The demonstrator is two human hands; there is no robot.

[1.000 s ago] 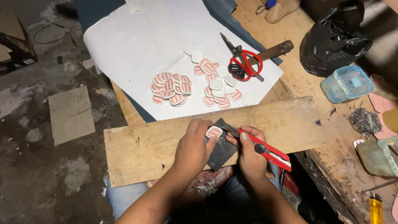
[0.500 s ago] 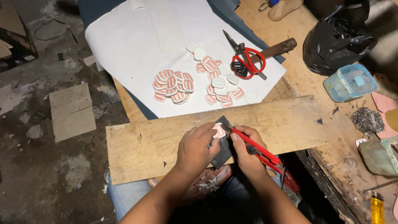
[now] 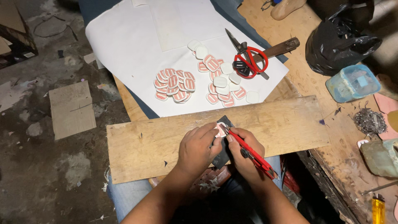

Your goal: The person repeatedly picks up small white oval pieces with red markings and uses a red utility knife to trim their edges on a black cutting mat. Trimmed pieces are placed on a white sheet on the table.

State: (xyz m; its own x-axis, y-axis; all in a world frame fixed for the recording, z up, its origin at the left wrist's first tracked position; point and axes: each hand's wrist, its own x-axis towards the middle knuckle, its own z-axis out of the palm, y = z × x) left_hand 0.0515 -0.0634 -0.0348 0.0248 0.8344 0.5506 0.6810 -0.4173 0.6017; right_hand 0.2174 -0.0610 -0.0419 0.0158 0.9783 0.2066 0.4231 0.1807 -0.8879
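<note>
Patch [image 3: 221,129], small, white with red stripes, lay on a dark pad [image 3: 222,154] on the plank [image 3: 273,124] across our lap, seen from the head view. Our left hand [image 3: 198,148] pressed down on it, fingers curled over its near edge, so that grip was clenched on the patch and pad together. Our right hand [image 3: 243,152] was closed around a red knife [image 3: 251,154], its tip touching the patch at the right edge.

We judged the step in hand to be trimming the patch's border. The next move would call for a short, steady pull of the blade along the edge, with our left fingertips kept clear of the cutting line and the pad held flat so nothing slid.

Beyond the plank, a white sheet [image 3: 137,45] carried two heaps of patches [image 3: 174,85], some striped side up, some plain white. Red scissors [image 3: 248,58] lay on the sheet beside a wooden-handled tool [image 3: 282,46]. On the tabletop [image 3: 315,83] to the right stood a black bag [image 3: 340,37] and a blue tub [image 3: 352,82].
</note>
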